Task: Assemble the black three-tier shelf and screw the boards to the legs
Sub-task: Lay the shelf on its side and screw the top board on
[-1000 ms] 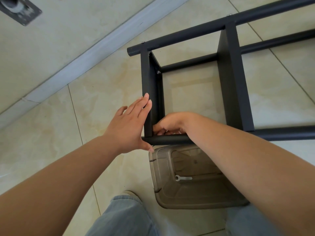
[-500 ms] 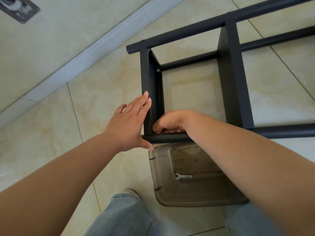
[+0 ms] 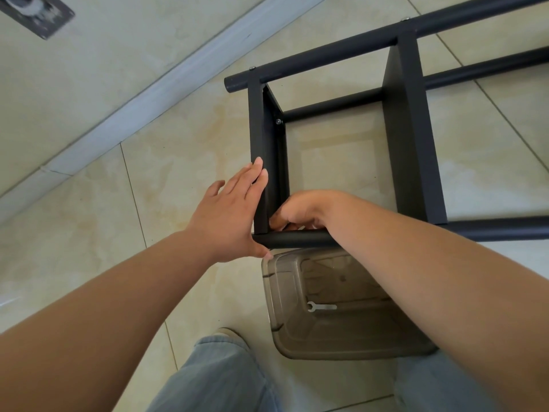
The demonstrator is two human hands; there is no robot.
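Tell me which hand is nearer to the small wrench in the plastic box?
Right. The right hand works just above the near leg, its forearm crossing over the box holding the wrench; the left hand presses the end board farther left.

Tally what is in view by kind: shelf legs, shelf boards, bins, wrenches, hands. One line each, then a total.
Black tube legs: 3, near, middle, far
Black boards: 2, end, next
Clear bin: 1
Flat wrench: 1
Hands: 2, left hand, right hand
Total: 9
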